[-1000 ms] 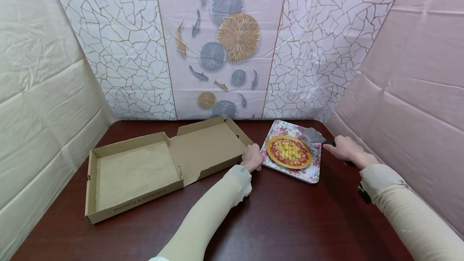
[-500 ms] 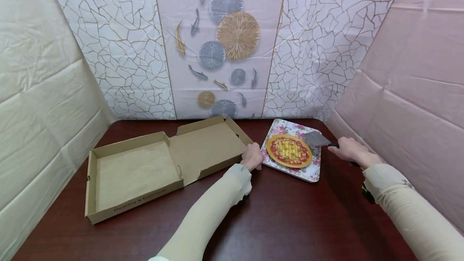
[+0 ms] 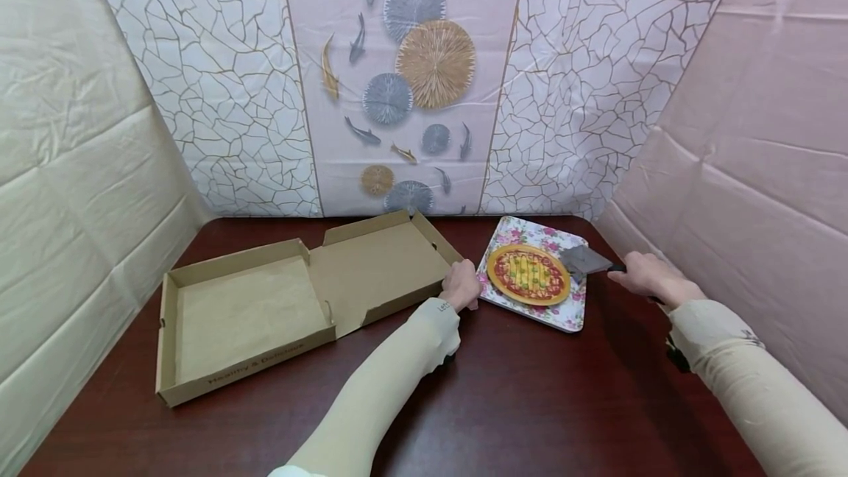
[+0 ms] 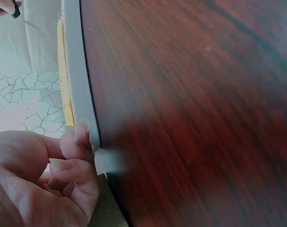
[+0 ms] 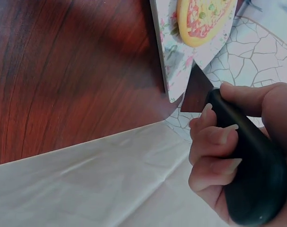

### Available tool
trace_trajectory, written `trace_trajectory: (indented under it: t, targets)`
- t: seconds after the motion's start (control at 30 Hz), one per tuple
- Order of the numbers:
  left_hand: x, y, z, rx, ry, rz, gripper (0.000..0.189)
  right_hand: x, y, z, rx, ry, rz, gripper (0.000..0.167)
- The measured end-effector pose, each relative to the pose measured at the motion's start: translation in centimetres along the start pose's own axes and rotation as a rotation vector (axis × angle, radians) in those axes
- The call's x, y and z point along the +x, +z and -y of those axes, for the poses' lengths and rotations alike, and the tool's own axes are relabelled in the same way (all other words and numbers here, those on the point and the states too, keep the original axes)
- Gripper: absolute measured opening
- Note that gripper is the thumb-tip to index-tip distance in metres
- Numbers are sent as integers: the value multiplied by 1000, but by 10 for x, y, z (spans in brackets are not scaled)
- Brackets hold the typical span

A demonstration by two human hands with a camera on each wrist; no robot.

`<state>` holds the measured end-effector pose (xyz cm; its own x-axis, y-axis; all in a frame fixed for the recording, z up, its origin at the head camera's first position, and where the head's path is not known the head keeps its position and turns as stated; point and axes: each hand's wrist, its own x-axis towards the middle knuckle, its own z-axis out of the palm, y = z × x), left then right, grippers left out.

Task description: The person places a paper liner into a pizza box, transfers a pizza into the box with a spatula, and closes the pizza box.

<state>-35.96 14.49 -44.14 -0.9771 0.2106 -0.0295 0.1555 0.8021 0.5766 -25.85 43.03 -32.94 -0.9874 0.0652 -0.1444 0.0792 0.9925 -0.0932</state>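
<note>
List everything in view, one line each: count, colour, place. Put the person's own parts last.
pizza box: one, brown, left on the table, lid laid open to the right
floral tray: one, white with pink flowers, right on the table
pizza: one, yellow crust with red and yellow top, on the tray
spatula: one, grey blade, black handle, blade at the pizza's right
table: one, dark red-brown, under everything
backdrop: one, white and pale pink, patterned, behind the table
side cloths: two, cream left, pinkish right
sleeves: two, cream, one per arm
left hand: one, at the tray's near left corner
right hand: one, round the spatula's handle
</note>
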Motion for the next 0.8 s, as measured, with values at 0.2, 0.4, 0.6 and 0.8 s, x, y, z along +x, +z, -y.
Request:
trace_trajectory:
  t: [0.2, 0.4, 0.6, 0.8]
  targets:
    - [-1, 0, 0, 8, -8, 7, 20, -2, -2, -1, 14, 10, 11, 33]
    - [0, -2, 1, -37, -9, 29, 23, -3, -3, -4, 47, 37, 50, 34]
    - [4, -1, 1, -46, -10, 34, 23, -7, -7, -9, 65, 23, 62, 33]
    - [2, -1, 1, -31, -5, 35, 23, -8, -9, -11, 74, 30, 78, 34]
